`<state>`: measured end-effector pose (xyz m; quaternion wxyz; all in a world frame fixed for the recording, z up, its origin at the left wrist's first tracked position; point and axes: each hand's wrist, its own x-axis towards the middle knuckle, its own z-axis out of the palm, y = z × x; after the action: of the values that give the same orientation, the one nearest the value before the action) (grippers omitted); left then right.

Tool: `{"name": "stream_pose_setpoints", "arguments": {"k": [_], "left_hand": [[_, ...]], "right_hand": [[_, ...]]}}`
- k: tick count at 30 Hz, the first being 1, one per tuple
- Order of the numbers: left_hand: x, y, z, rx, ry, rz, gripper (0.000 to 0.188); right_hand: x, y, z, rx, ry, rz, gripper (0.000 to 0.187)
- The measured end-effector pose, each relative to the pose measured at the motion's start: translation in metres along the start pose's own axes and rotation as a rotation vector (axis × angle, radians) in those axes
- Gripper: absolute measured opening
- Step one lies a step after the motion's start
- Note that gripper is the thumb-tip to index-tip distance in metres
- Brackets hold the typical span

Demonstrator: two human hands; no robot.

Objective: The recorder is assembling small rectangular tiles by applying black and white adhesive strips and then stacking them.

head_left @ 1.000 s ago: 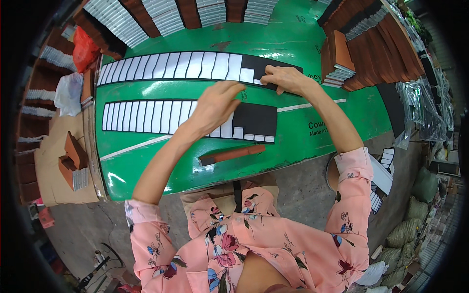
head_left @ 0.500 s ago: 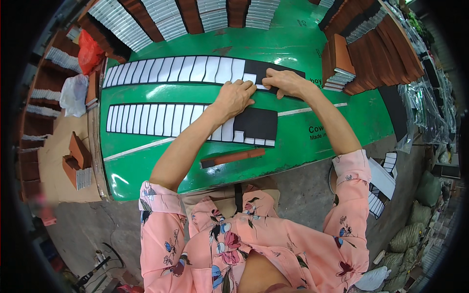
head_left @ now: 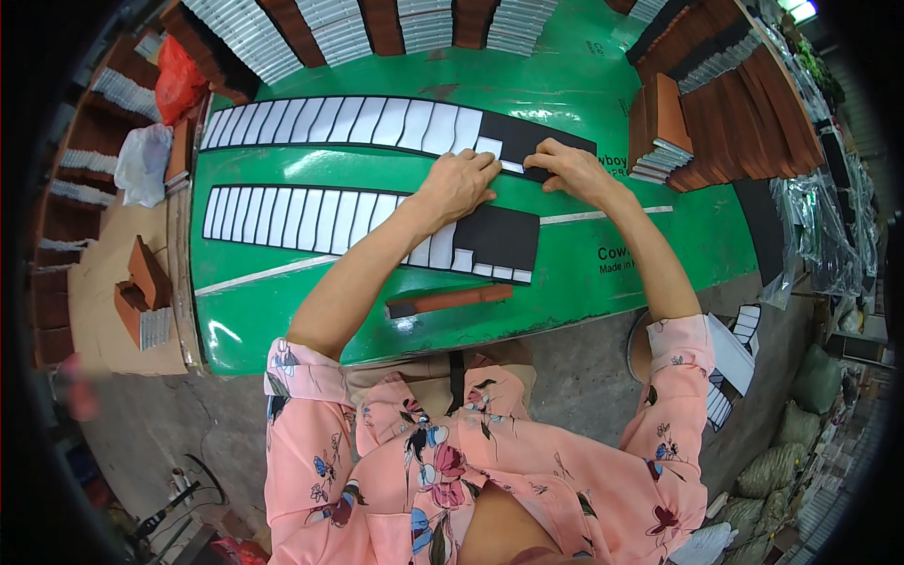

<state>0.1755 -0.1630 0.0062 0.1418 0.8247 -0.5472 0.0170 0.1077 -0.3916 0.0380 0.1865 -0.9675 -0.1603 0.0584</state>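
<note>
On the green tabletop lie two long black strips with white panels stuck along them, the far strip [head_left: 537, 137] and the near strip [head_left: 499, 231]. My left hand [head_left: 459, 188] rests on the lower edge of the far strip, fingers bent and close together. My right hand [head_left: 574, 171] is at that strip's right part, thumb and forefinger pinched; whatever is between them is hidden. Between the hands a white square [head_left: 490, 148] and a small white piece [head_left: 511, 167] sit on the black. Small white pieces also line the near strip's lower right edge.
A reddish-brown bar [head_left: 452, 301] lies near the table's front edge. Stacks of brown and silvery pieces [head_left: 744, 122] stand along the back and right. At left are a red bag [head_left: 179, 80], a white plastic bag [head_left: 144, 165] and brown pieces on cardboard [head_left: 104, 273].
My right hand has shifted a little to the right along the far strip, away from my left hand. My left hand stays at the strip's lower edge. The view has tilted slightly.
</note>
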Motion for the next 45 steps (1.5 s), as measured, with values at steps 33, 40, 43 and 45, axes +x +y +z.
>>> {"name": "stream_pose_setpoints", "arguments": {"k": [33, 40, 43, 45], "left_hand": [[-0.003, 0.001, 0.005, -0.036, 0.043, -0.032, 0.044], [-0.005, 0.002, 0.005, 0.008, 0.035, -0.042, 0.043], [-0.004, 0.002, 0.007, -0.037, 0.055, -0.032, 0.043], [-0.005, 0.0, 0.008, -0.034, 0.054, -0.03, 0.044]], "right_hand": [[-0.01, -0.012, 0.029, 0.105, 0.267, 0.261, 0.027], [-0.013, -0.021, 0.033, 0.083, 0.319, 0.28, 0.03], [-0.017, -0.017, 0.04, 0.045, 0.36, 0.225, 0.03], [-0.018, -0.015, 0.04, 0.026, 0.355, 0.202, 0.03]]}}
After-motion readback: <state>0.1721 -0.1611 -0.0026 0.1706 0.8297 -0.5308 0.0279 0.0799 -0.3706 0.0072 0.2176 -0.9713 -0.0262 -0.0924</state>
